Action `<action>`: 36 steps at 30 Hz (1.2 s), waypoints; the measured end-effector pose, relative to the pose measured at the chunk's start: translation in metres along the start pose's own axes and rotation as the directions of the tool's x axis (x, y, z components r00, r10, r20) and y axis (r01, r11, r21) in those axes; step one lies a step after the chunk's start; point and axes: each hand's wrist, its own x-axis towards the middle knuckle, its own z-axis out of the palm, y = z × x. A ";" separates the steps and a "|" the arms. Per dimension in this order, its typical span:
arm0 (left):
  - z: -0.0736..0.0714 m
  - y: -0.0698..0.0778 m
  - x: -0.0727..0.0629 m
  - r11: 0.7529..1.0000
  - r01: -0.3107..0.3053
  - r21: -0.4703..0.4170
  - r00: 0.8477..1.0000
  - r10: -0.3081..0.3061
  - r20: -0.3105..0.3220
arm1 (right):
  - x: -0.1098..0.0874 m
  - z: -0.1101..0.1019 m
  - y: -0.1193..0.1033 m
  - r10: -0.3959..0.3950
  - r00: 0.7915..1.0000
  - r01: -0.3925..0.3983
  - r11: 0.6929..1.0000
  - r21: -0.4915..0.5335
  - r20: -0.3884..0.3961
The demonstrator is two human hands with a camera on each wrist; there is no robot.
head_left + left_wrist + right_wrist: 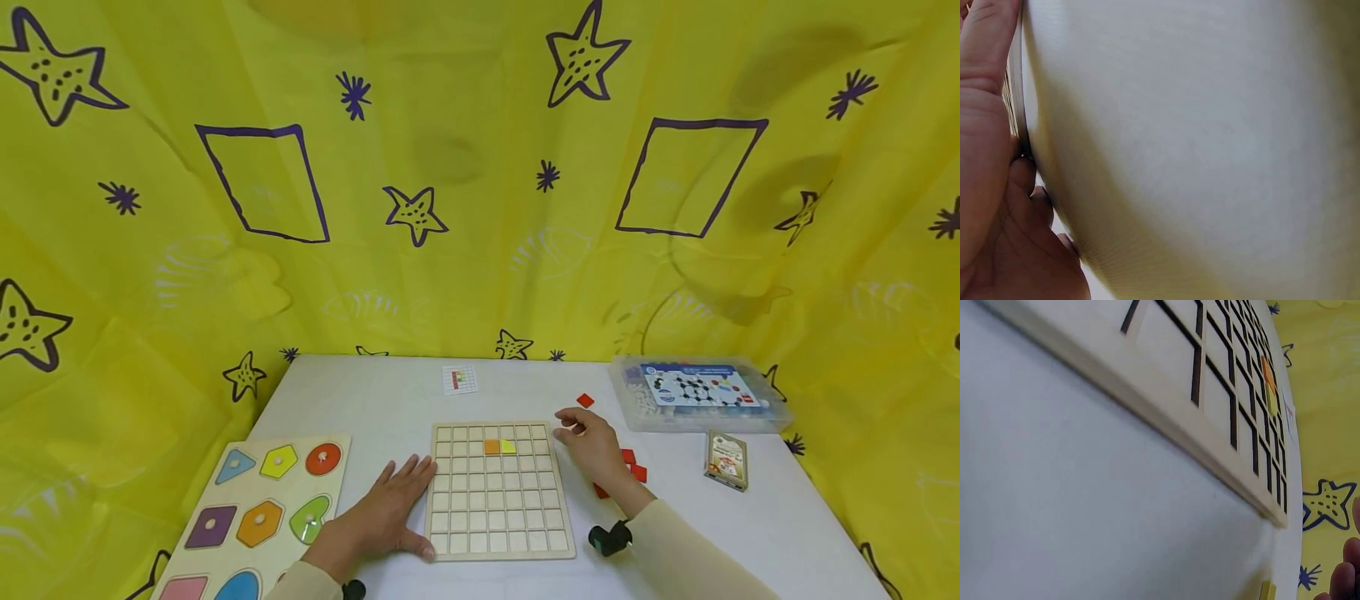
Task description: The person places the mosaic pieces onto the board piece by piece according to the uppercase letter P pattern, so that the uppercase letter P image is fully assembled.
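Observation:
A wooden grid board [500, 554] lies flat in the head view. In its second row from the far side sit an orange tile [491, 447] and a yellow tile [508, 447], side by side. My left hand [382, 508] rests along the board's left edge, fingers spread and thumb near the lower left corner. Over the table by the upper right corner is my right hand [596, 450], its fingers loosely bent with nothing visible between them. A yellow edge [1267, 591] shows low in the right wrist view, near that hand's fingers. Several red tiles [637, 473] lie beneath and beside the right forearm.
A small printed grid card [459, 380] lies beyond the board, and a lone red tile [586, 401] lies past the right hand. At the right are a clear plastic case [697, 396] and a small card box [726, 460]. A shape puzzle [251, 483] stands at left.

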 end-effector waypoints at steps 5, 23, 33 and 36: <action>-0.001 0.001 0.000 1.000 0.005 -0.008 1.000 -0.005 0.002 | -0.003 -0.021 0.016 0.035 0.999 -0.035 0.999 -0.023 0.000; -0.003 0.001 -0.001 1.000 -0.008 -0.012 1.000 0.008 0.004 | -0.022 -0.062 0.049 0.092 0.995 -0.088 0.993 -0.077 0.047; -0.003 0.002 -0.001 1.000 -0.006 0.003 1.000 0.006 0.003 | -0.035 -0.093 0.066 0.133 0.989 -0.125 0.984 -0.125 0.060; -0.003 0.002 -0.001 1.000 -0.009 0.002 1.000 0.009 0.001 | -0.038 -0.098 0.072 0.119 0.991 -0.107 0.982 -0.155 0.068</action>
